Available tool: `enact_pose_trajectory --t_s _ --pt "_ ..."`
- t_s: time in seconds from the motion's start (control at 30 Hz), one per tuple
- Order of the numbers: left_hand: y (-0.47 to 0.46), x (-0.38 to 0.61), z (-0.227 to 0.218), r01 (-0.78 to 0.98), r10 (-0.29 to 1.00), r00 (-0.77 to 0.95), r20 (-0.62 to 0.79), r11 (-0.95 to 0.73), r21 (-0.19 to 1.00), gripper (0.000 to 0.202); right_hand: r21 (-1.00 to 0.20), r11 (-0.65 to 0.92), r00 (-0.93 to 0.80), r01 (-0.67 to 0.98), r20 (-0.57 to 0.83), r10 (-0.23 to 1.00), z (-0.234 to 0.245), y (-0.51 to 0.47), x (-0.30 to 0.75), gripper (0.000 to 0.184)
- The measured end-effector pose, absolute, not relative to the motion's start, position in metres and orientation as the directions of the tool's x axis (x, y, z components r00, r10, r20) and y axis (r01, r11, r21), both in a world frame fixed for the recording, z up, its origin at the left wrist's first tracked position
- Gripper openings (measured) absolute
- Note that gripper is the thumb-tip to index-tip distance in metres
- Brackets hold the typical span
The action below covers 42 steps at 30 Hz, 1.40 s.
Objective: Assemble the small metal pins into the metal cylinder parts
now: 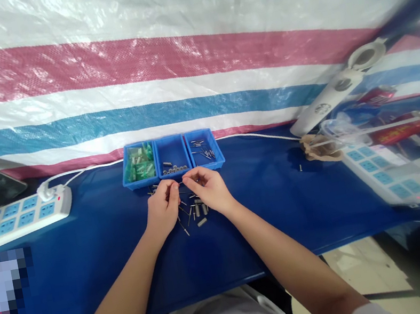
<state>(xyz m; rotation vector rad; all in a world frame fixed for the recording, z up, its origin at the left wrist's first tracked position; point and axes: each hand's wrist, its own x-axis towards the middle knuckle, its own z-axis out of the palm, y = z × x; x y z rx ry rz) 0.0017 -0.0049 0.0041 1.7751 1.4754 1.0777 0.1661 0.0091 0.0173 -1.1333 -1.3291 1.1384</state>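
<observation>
My left hand (164, 208) and my right hand (210, 189) are close together over the blue table cover (283, 203), both with fingers pinched. Between the fingertips runs a thin metal pin (182, 184), held at each end. Under and between the hands lie several loose small metal pins and sleeves (195, 211). Just beyond the hands stands a blue three-compartment tray (171, 155): green parts on the left, small dark rings in the middle, thin pins on the right.
A white power strip (17, 215) lies at the left, another power strip (387, 174) at the right. A white fan-like device (337, 94) leans at the back right beside a cluttered pile. A striped tarpaulin (175, 49) hangs behind. The table's front edge is near my body.
</observation>
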Motion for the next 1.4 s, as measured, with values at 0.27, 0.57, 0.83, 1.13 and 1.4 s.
enact_pose_trajectory --t_s 0.27,0.57,0.83,1.13,1.4 --pt "-0.0049 0.0024 0.0055 0.504 0.975 0.062 0.212 -0.214 0.837 0.026 -0.991 0.124 -0.047 0.049 0.122 0.991 0.0186 0.0095 0.1660 0.019" --pt "-0.0051 0.0022 0.0041 0.501 0.976 0.067 0.209 -0.214 0.839 0.025 -0.987 0.141 -0.047 0.077 0.137 0.989 0.0175 0.0093 0.1657 0.019" --pt "-0.0048 0.0027 0.0042 0.498 0.977 0.070 0.201 -0.209 0.842 0.025 -0.988 0.141 -0.059 0.068 0.137 0.989 0.0179 0.0096 0.1659 0.016" --pt "-0.0049 0.0022 0.0045 0.498 0.978 0.079 0.195 -0.208 0.842 0.024 -0.987 0.143 -0.068 0.077 0.138 0.988 0.0182 0.0086 0.1652 0.015" --pt "-0.0047 0.0017 0.0027 0.501 0.977 0.084 0.197 -0.212 0.839 0.024 -0.985 0.145 -0.072 0.094 0.139 0.988 0.0163 0.0090 0.1646 0.016"
